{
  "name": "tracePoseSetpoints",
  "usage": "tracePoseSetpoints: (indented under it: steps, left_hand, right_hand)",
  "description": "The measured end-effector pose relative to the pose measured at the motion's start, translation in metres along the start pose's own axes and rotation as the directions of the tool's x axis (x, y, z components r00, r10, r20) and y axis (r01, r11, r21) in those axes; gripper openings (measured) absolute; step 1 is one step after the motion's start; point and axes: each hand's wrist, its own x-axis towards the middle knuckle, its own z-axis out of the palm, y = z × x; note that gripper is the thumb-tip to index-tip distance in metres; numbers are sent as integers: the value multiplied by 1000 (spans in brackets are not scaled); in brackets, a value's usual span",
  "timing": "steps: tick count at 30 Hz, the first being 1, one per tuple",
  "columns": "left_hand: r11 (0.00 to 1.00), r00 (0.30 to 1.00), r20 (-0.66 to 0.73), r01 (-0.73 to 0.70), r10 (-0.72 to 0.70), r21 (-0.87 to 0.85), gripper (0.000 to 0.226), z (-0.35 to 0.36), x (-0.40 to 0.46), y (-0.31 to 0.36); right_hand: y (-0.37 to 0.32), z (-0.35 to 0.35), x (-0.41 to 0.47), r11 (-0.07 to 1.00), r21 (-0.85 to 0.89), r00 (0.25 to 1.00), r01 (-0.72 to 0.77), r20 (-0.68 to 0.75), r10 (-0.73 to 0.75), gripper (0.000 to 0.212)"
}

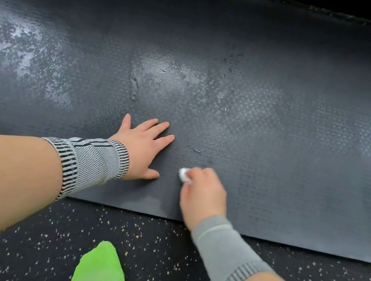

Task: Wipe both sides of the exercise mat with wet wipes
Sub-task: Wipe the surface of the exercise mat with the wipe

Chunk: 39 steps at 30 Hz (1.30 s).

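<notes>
The dark grey textured exercise mat [278, 136] lies flat on the black speckled rubber floor [159, 258]. My right hand [202, 192] curls its fingers round a balled white wet wipe [184, 174] pressed to the mat near its front edge; my left hand [141, 147] lies flat just beside, fingers spread.

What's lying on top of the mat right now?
On the exercise mat: the left hand pressed flat, and the right hand gripping a wet wipe. The wipe's underside is hidden.
</notes>
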Motion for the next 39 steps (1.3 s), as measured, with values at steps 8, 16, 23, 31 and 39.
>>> tracePoseSetpoints:
  steps: [8,16,23,31,39]
  left_hand:
    - [1000,1000,8,-4,4,-28,93,5,-3,-5]
    - [998,999,-52,2,-5,-67,75,-1,3,-5]
    - [996,999,-34,-12,9,-88,77,1,0,-9]
    - [994,996,-87,-8,-2,-111,63,-5,7,-9]
    - [993,997,-80,-12,3,-114,60,-3,7,-11]
  right_hand:
    - [58,-42,42,953,52,932,-298,-198,303,26]
    - [-17,8,8,983,-20,983,181,48,-180,21]
    - [56,-51,64,935,63,909,-348,-222,353,24]
    - [-16,1,32,985,-51,986,165,12,-164,23]
    - [32,-43,72,932,112,909,-345,-206,361,25]
